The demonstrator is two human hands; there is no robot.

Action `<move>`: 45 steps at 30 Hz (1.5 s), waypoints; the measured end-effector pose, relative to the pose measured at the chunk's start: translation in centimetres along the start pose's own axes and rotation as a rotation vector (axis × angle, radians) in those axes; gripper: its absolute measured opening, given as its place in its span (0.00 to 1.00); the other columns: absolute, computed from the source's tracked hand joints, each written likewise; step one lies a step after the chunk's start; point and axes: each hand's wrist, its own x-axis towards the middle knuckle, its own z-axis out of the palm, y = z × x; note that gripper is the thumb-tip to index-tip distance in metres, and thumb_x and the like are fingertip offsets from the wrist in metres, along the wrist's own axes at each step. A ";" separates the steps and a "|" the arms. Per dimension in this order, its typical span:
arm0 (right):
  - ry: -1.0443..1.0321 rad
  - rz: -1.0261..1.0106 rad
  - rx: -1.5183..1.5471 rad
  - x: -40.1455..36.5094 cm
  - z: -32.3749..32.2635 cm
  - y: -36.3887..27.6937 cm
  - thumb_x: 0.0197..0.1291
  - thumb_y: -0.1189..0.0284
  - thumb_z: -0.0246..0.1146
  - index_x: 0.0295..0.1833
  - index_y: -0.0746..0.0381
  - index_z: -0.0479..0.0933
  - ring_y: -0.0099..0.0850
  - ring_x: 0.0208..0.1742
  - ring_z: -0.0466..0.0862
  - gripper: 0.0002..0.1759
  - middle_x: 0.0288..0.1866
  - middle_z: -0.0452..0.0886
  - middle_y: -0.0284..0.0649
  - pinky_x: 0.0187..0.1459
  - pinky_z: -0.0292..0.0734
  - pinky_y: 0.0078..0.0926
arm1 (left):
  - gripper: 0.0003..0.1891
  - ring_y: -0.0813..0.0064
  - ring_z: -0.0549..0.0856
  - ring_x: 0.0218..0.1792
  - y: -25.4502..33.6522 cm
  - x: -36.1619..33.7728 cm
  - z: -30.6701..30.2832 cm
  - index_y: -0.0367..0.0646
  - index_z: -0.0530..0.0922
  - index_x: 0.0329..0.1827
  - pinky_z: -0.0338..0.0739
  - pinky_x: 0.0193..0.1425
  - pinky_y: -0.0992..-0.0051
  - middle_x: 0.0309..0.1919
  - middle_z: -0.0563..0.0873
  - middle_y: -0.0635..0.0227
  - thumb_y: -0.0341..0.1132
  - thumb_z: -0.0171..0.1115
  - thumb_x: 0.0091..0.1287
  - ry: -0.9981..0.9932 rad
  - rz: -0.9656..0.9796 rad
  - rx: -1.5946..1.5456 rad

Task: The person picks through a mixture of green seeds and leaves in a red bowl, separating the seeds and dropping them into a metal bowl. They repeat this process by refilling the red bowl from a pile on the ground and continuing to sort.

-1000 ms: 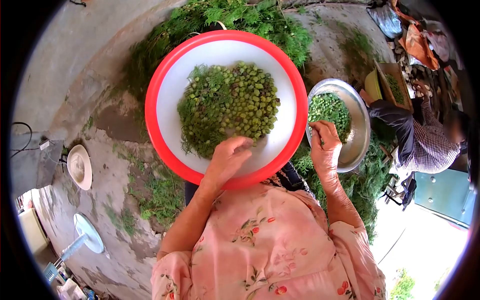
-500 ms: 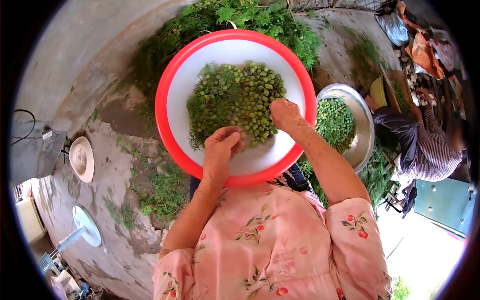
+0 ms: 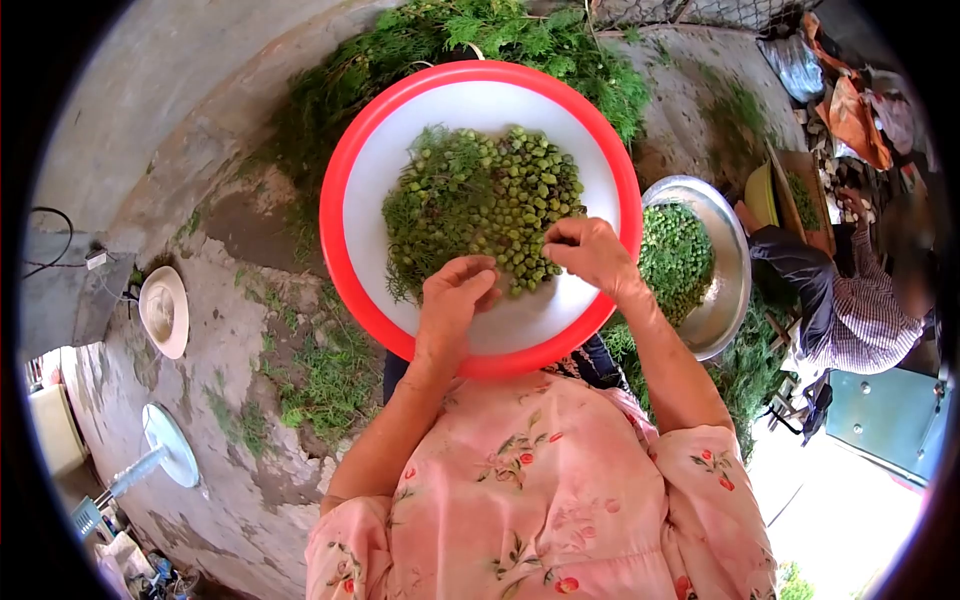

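The basin [image 3: 334,230] is softly lit; the ground [image 3: 835,510] at lower right is washed out by white glare. Surroundings are curved by wide-angle distortion, and corners are lost in black.

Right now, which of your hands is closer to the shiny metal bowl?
Right. The right hand is over the right side of the red-rimmed basin, just left of the metal bowl. The left hand is over the basin's near side, farther from the bowl.
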 end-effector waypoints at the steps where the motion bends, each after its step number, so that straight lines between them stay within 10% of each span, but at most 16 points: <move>1: 0.005 -0.002 0.074 -0.7 0.4 0.0 0.52 0.72 0.63 0.36 0.67 0.79 0.19 0.26 0.74 0.09 0.23 0.76 0.33 0.27 0.70 0.18 | 0.10 0.81 0.81 0.29 0.2 -0.1 0.2 0.40 0.79 0.46 0.74 0.33 0.81 0.35 0.84 0.69 0.30 0.60 0.63 -0.011 0.001 0.025; 16: 0.496 0.103 -0.281 -9.3 -4.2 5.5 0.51 0.76 0.66 0.33 0.67 0.77 0.29 0.27 0.79 0.06 0.28 0.79 0.45 0.31 0.74 0.27 | 0.10 0.80 0.82 0.31 0.8 0.0 0.0 0.40 0.78 0.47 0.75 0.35 0.81 0.36 0.84 0.69 0.30 0.58 0.65 0.072 -0.002 -0.054; 25: 0.777 0.029 0.411 -2.9 1.4 6.3 0.50 0.77 0.66 0.63 0.66 0.64 0.29 0.43 0.80 0.33 0.47 0.79 0.45 0.46 0.77 0.26 | 0.09 0.80 0.81 0.30 1.0 0.1 0.3 0.40 0.77 0.47 0.75 0.33 0.81 0.35 0.84 0.69 0.29 0.57 0.65 0.098 0.009 -0.007; 45: 0.597 0.197 0.699 -1.7 1.4 6.3 0.51 0.84 0.59 0.58 0.67 0.68 0.23 0.43 0.77 0.25 0.44 0.79 0.37 0.45 0.75 0.24 | 0.09 0.80 0.82 0.29 6.8 0.3 -1.9 0.42 0.78 0.47 0.76 0.32 0.81 0.34 0.84 0.69 0.29 0.60 0.64 0.091 0.221 -0.123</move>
